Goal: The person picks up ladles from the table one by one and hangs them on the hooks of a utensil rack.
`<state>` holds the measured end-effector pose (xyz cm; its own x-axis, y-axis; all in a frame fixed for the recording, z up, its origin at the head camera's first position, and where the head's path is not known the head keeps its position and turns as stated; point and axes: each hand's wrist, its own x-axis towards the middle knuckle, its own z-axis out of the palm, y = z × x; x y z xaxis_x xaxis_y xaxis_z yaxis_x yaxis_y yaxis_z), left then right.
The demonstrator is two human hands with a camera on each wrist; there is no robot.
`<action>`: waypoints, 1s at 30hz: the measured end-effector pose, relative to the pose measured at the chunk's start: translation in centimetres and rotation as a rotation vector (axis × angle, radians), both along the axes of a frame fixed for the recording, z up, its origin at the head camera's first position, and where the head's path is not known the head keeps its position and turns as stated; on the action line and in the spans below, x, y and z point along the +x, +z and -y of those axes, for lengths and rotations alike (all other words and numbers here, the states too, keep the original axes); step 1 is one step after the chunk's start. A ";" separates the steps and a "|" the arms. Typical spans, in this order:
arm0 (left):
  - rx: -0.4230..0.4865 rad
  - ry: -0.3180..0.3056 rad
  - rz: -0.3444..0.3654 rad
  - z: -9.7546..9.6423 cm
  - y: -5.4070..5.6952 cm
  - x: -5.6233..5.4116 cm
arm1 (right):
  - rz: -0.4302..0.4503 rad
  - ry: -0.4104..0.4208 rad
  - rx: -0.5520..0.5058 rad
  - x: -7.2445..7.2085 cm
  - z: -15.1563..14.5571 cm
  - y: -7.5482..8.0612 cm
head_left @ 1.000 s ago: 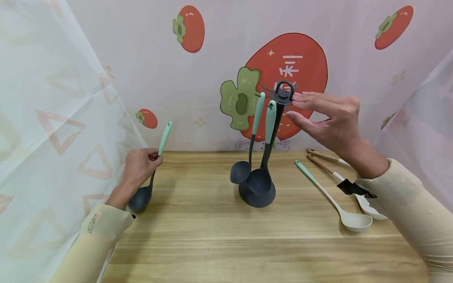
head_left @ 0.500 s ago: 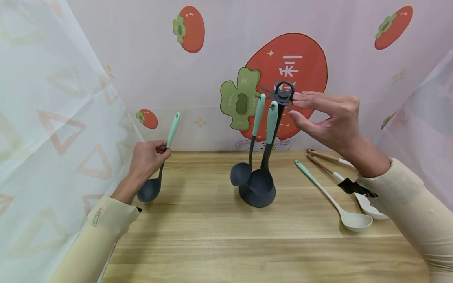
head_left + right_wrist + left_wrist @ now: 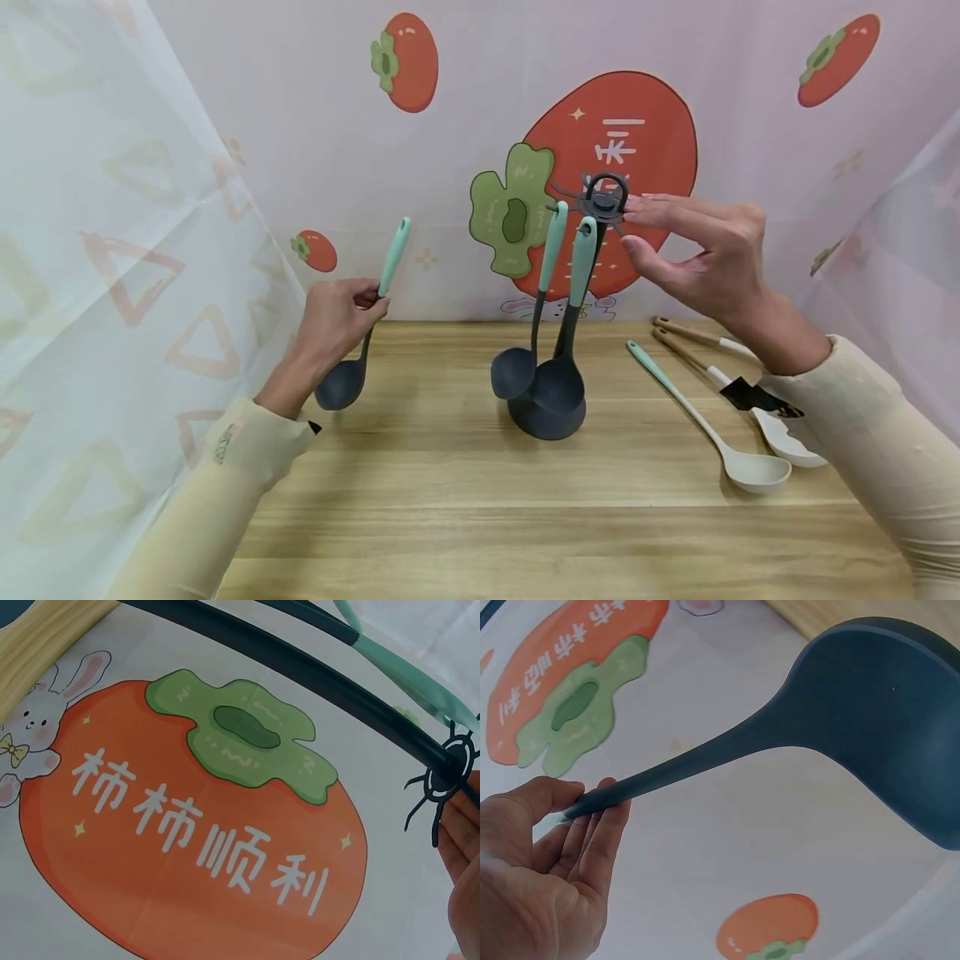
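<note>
My left hand pinches a ladle between thumb and fingers, just below its mint-green handle. The ladle stands nearly upright, its dark bowl hanging lowest, over the left side of the table. In the middle is a dark utensil stand with a ring of hooks on top. Two more mint-handled ladles hang from its hooks, a smaller one on the left and a larger one beside it. My right hand touches the hook ring with extended fingertips, thumb held apart below.
On the wooden table, right of the stand, lies a cream ladle with a mint handle. Behind it are white utensils with wooden handles, partly hidden by my right sleeve. Printed cloth closes off the back and sides.
My left hand has carried the ladle up and to the right, closer to the stand. The hook ring has turned slightly, and the hanging ladles sit a little further right. My right hand stays at the ring.
</note>
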<state>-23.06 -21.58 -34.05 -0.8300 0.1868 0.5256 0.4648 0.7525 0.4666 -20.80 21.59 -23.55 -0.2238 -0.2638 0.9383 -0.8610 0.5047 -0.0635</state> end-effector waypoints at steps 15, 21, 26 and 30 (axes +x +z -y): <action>0.048 -0.072 -0.003 -3.1 2.1 -0.6 | 0.002 0.031 0.014 -0.5 -0.4 0.0; 0.077 -0.095 0.007 -4.5 3.0 -0.7 | 0.003 0.035 0.005 -0.7 -0.6 -0.1; 0.112 -0.121 0.007 -5.5 3.5 -0.6 | 0.001 0.064 -0.015 -0.8 -0.5 -0.1; 0.126 -0.137 0.006 -6.1 3.7 -0.6 | 0.001 0.092 -0.027 -0.9 -0.3 -0.1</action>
<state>-23.62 -15.47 -30.36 -0.8041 0.2317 0.5475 0.5564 0.6176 0.5559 -21.73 21.89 -23.70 -0.2004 -0.2581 0.9451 -0.9036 0.4216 -0.0765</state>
